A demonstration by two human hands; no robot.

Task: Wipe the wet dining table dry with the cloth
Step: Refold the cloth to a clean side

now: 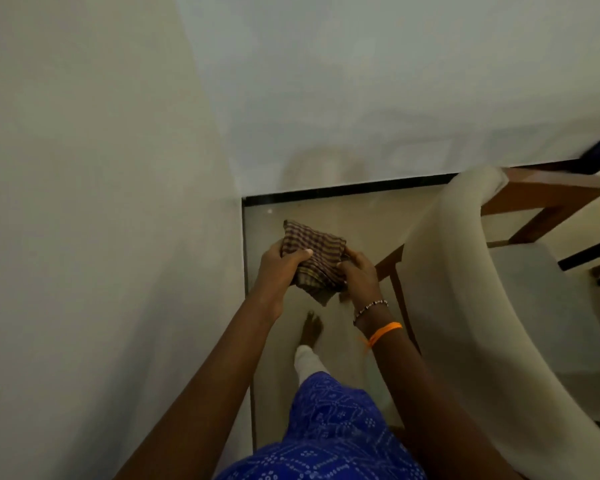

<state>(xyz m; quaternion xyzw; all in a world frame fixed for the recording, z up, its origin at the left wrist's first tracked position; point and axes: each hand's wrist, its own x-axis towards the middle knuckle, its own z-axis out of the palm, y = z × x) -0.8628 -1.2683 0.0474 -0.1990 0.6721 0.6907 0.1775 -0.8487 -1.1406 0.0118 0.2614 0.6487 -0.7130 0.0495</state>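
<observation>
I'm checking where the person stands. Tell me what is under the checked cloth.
Below the checked cloth, gripped by the left hand and right hand, lies beige floor and a bare foot. The cloth hides the floor straight beneath it.

You have 2 hands in view, the left hand and the right hand, and 1 checked cloth. You wear 2 wristbands: 1 beaded bracelet and 1 orange thread. 1 cream chair and 1 bare foot show.
</observation>
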